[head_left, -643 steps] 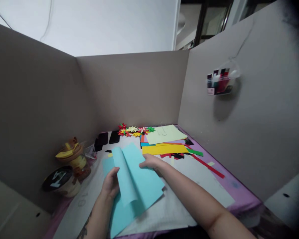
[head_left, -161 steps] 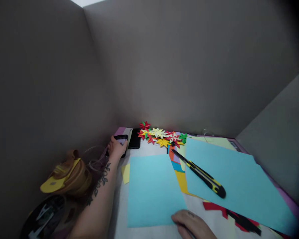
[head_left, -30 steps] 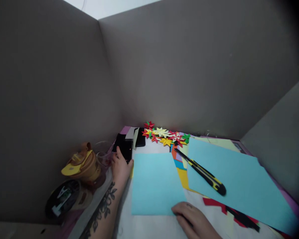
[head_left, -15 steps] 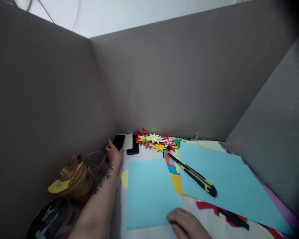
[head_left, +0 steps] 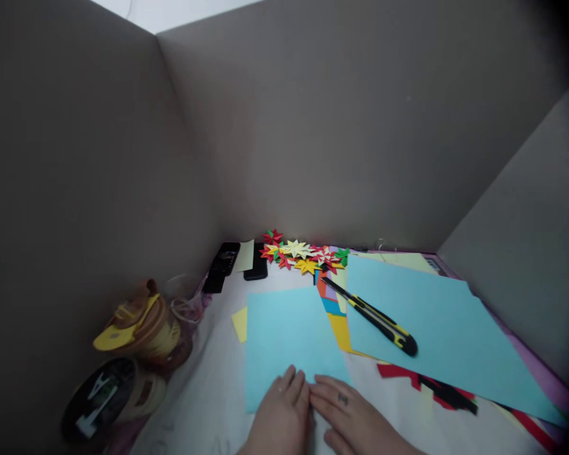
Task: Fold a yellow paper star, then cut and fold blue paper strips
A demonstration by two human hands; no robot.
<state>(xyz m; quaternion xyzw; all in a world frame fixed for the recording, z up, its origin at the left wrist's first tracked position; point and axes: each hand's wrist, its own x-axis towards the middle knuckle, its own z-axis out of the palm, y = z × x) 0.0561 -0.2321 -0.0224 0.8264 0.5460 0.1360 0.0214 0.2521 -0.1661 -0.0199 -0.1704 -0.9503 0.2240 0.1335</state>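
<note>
A light blue paper sheet (head_left: 289, 335) lies flat in front of me on the white-covered table. My left hand (head_left: 284, 407) rests on its near edge, fingers stretched forward and nothing gripped. Beside it, my right hand (head_left: 348, 407) lies on the same edge near the right corner, its fingers extended toward the left hand. Right of this sheet, a black and yellow utility knife (head_left: 372, 318) rests on larger light blue sheets (head_left: 436, 322), blade pointing to the back left.
Folded paper stars (head_left: 296, 249) sit at the back. Left of them are a dark phone (head_left: 256, 268) and another phone (head_left: 227, 258). Two round containers (head_left: 142, 325) (head_left: 107, 398) stand at left. Red and black paper scraps (head_left: 443, 392) lie at right. Grey panels surround the table.
My left hand has left the phone at the back left and come down to the blue sheet. The phone's screen now shows a picture. The view has tilted downward.
</note>
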